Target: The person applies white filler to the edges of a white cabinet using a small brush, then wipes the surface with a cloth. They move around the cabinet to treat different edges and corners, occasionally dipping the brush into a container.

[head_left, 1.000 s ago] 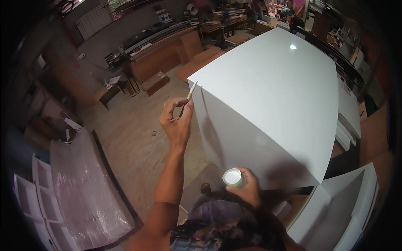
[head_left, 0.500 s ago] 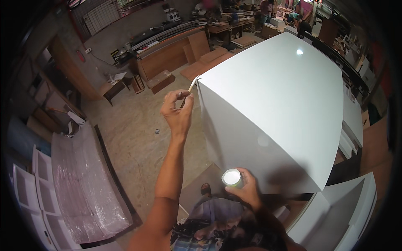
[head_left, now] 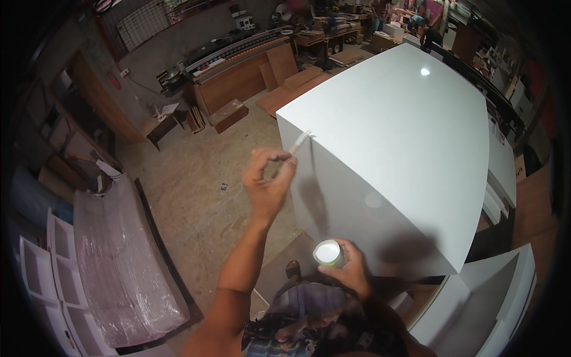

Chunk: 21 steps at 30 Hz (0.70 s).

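Note:
A small paintbrush (head_left: 298,143) with a light handle is pinched between the thumb and fingers of my left hand (head_left: 269,181). Its white bristles meet the top edge of a large white cabinet-like box (head_left: 392,137), a little nearer than the box's left corner. Low in front of my body, my right hand (head_left: 350,268) is wrapped around a small cup of white paint (head_left: 328,253). The cup is held upright beside the box's shaded side, and the white surface inside it shows.
A plastic-wrapped padded piece (head_left: 128,268) and white shelving (head_left: 62,285) stand on the left. An open white carcass (head_left: 482,303) lies at the lower right. Wooden boards and a workbench (head_left: 238,71) line the back, and people (head_left: 425,30) work at the far right.
My left hand has moved nearer and to the right, bringing the brush from the box's left corner along its top edge. The right hand and cup have barely moved.

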{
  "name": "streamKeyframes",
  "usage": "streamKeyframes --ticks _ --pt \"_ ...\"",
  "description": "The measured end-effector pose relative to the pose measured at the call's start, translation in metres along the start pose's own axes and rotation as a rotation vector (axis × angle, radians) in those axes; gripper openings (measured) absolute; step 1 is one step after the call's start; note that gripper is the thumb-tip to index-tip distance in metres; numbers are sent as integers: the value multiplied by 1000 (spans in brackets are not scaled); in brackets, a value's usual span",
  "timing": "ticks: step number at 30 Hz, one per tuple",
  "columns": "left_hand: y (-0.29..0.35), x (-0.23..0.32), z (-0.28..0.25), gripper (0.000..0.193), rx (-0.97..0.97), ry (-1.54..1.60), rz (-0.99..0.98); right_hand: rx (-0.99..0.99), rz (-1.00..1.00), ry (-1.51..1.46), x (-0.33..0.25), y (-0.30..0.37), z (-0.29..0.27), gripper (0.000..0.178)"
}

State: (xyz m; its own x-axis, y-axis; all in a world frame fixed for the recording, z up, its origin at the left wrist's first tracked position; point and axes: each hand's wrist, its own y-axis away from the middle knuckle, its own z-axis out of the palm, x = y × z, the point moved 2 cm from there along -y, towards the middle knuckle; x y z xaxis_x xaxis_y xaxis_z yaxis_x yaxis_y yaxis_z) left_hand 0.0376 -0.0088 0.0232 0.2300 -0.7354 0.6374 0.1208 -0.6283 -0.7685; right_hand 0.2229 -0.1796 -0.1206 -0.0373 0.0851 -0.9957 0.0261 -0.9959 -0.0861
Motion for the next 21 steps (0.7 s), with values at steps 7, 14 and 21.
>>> streamKeyframes --ticks 7,14,21 --pt "-5 -7 4 8 52 33 -91 -6 -7 7 2 4 -2 63" --pt "21 27 9 11 -129 129 5 -11 -1 7 -3 8 -6 63" --pt "23 32 18 12 -50 66 -78 -63 56 15 1 16 -14 67"
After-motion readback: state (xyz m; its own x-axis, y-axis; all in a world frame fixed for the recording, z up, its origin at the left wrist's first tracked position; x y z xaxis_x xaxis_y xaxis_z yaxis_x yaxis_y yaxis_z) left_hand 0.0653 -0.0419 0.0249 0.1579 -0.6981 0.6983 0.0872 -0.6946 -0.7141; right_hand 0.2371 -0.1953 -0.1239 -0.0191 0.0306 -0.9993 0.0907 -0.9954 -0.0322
